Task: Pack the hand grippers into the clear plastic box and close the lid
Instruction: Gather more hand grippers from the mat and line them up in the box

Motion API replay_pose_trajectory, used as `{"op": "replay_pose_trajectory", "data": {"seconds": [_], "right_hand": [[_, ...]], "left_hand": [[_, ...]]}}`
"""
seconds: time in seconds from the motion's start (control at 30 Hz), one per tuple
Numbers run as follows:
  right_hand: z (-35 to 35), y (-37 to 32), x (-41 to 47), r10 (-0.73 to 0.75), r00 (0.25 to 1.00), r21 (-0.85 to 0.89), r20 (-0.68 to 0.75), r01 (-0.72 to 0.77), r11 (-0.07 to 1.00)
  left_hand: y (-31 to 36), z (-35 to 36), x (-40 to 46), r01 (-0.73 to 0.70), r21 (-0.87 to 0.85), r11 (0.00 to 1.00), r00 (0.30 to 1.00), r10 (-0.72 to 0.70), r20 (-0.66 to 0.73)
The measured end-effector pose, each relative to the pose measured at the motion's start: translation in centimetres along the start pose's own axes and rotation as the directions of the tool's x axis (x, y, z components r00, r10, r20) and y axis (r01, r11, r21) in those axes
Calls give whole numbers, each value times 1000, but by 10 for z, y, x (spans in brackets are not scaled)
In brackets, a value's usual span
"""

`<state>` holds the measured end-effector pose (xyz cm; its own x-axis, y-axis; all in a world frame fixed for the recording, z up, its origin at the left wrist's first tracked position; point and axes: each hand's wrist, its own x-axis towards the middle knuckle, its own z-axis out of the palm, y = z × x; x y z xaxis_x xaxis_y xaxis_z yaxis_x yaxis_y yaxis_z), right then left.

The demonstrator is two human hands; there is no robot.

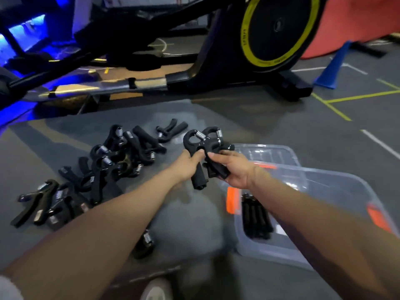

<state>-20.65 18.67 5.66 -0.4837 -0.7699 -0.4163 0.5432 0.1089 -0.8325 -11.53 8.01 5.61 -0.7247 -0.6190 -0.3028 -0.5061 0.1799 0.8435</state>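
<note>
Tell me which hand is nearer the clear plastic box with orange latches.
Right. The right hand hovers at the far rim of the clear plastic box, holding black hand grippers. The left hand is further left, over the floor.

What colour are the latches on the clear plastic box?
Orange. The latches on the clear plastic box show best in the head view, the only one.

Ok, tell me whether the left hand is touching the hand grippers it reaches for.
Touching. The head view shows the left hand wrapped around a handle of the held hand grippers, with the right hand gripping them too.
</note>
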Motion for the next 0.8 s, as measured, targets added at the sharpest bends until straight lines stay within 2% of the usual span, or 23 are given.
{"op": "replay_pose_trajectory", "data": {"seconds": [0.13, 0.23, 0.3, 0.37, 0.4, 0.47, 0.53, 0.67, 0.8], "right_hand": [[-74, -17, -43, -54, 989, -1, -136, 55, 999], [-126, -22, -70, -40, 974, -30, -222, 34, 999], [-157, -21, -83, -1, 958, -63, -286, -18, 998], [-182, -16, -89, 20, 929, -170, -370, -89, 981], [-193, -12, -90, 20, 917, -246, -397, -127, 961], [-208, -1, -86, 9, 908, -401, -418, -193, 895], [-220, 11, -77, 6, 913, -476, -409, -218, 852], [-240, 36, -58, 68, 910, -474, -409, -275, 836], [-263, 53, -47, 203, 896, -460, -396, -385, 800]], "left_hand": [[42, 83, -7, -71, -11, 997, 987, 72, 147], [61, 137, -12, -63, 77, 995, 967, 42, 249], [69, 168, -12, -48, 158, 986, 971, 8, 239], [73, 196, -6, -12, 231, 973, 978, -36, 204], [72, 209, -3, 15, 217, 976, 975, -63, 213], [66, 235, 2, 165, 29, 986, 940, -166, 299], [57, 258, 8, 325, -77, 943, 898, -282, 337], [29, 291, 26, 468, -135, 873, 849, -402, 344], [4, 310, 38, 535, -232, 812, 804, -405, 435]]}}
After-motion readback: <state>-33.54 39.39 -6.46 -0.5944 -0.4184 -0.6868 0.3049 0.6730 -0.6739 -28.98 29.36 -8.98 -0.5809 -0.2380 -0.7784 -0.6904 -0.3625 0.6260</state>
